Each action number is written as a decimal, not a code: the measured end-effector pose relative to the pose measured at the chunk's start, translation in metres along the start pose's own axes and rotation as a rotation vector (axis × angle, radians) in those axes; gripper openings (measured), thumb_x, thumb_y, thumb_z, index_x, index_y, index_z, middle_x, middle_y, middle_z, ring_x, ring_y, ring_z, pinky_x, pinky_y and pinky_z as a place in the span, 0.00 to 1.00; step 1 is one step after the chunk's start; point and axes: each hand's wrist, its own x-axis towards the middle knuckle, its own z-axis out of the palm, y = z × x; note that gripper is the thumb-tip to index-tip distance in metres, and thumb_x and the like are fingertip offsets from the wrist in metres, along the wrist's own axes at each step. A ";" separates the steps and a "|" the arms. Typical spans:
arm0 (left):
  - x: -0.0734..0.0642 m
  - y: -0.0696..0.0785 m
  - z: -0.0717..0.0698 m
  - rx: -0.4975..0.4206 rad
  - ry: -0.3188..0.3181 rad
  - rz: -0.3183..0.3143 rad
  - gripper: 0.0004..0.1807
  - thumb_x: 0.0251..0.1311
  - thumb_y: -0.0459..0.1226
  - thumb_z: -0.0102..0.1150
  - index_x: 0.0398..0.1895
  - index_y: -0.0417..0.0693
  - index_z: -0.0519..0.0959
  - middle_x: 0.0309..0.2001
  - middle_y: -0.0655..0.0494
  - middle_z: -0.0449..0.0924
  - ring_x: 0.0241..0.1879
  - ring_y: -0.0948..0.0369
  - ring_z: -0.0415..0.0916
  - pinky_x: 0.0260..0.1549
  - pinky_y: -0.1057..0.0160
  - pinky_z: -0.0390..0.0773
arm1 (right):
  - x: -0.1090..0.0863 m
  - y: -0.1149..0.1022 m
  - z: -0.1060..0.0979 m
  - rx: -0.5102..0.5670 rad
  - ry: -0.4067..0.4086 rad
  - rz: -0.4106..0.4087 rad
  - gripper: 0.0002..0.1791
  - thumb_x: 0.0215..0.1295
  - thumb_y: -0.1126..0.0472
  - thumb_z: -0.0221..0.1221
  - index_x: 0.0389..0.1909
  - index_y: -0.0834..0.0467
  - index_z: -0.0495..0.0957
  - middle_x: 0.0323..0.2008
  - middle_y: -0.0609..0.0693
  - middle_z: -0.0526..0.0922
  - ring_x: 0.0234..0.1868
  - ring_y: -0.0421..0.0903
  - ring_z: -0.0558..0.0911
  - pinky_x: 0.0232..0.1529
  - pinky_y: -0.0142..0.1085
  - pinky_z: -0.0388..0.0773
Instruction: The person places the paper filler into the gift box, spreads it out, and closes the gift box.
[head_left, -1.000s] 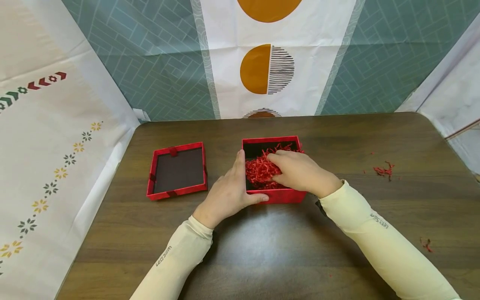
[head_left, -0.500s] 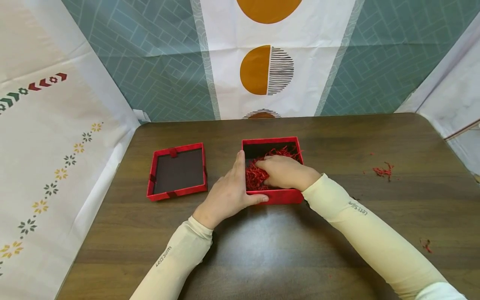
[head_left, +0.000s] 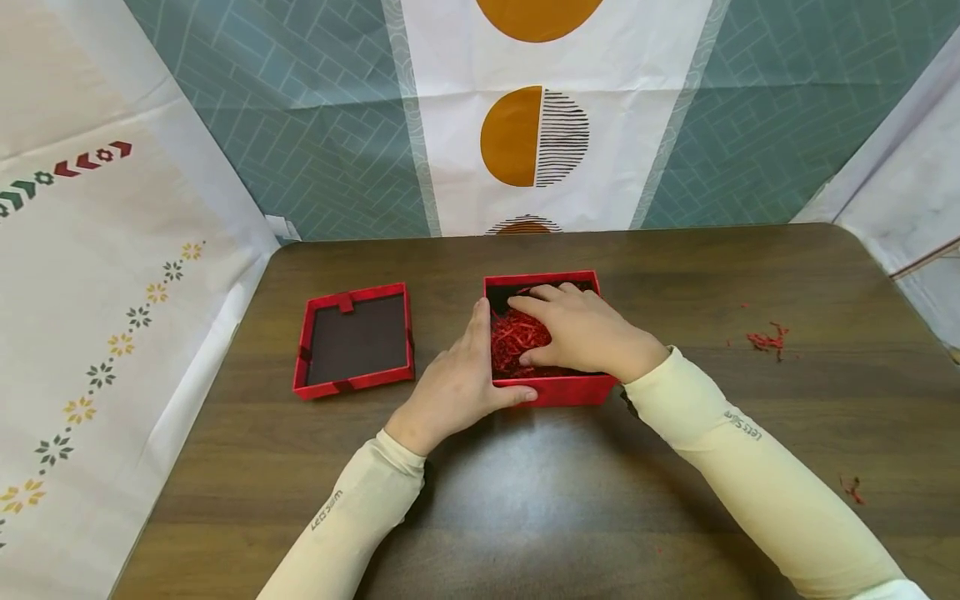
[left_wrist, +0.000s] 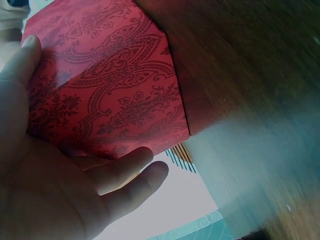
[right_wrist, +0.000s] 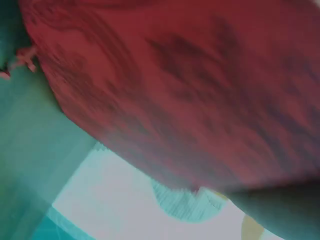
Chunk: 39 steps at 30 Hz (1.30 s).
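A red patterned box (head_left: 553, 392) with a dark inside stands in the middle of the table, open at the top. Crinkled red shredded paper (head_left: 516, 340) fills much of its bottom. My left hand (head_left: 459, 371) rests against the box's near left corner, fingers straight along the left side and thumb across the front. In the left wrist view, the thumb (left_wrist: 31, 52) touches the box's patterned wall (left_wrist: 110, 85). Over the paper, inside the box opening, my right hand (head_left: 581, 332) is spread with its fingers apart. The right wrist view shows the blurred box wall (right_wrist: 165, 100).
A matching red lid (head_left: 358, 340) lies upside down to the left, its dark inside facing up. Loose red paper shreds (head_left: 767, 340) are on the wooden table (head_left: 525, 508) at right, with another bit (head_left: 852, 489) nearer the front. A patterned cloth (head_left: 330, 125) hangs behind.
My right hand went deeper into the box and left through the paper, then rose and spread back rightward. The paper lies lower in the box. My left hand has stayed put.
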 end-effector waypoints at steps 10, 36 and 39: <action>0.001 0.000 -0.001 0.020 0.018 0.014 0.71 0.52 0.65 0.69 0.80 0.36 0.34 0.79 0.41 0.45 0.65 0.44 0.71 0.51 0.46 0.79 | -0.032 -0.003 -0.018 -0.027 0.178 0.030 0.32 0.67 0.52 0.66 0.70 0.59 0.72 0.64 0.65 0.74 0.64 0.63 0.72 0.65 0.63 0.63; 0.003 0.006 -0.001 -0.007 -0.003 -0.032 0.72 0.52 0.65 0.69 0.81 0.40 0.32 0.80 0.43 0.41 0.62 0.41 0.73 0.54 0.46 0.77 | -0.108 0.120 -0.042 0.221 0.206 0.228 0.28 0.75 0.62 0.56 0.73 0.62 0.66 0.68 0.67 0.69 0.66 0.67 0.69 0.61 0.63 0.63; 0.004 0.007 -0.001 -0.009 -0.010 -0.032 0.71 0.52 0.65 0.69 0.81 0.40 0.32 0.80 0.43 0.40 0.64 0.42 0.71 0.55 0.46 0.76 | -0.130 0.176 -0.040 0.155 0.154 0.351 0.26 0.74 0.66 0.53 0.71 0.68 0.65 0.61 0.74 0.72 0.56 0.71 0.75 0.51 0.65 0.69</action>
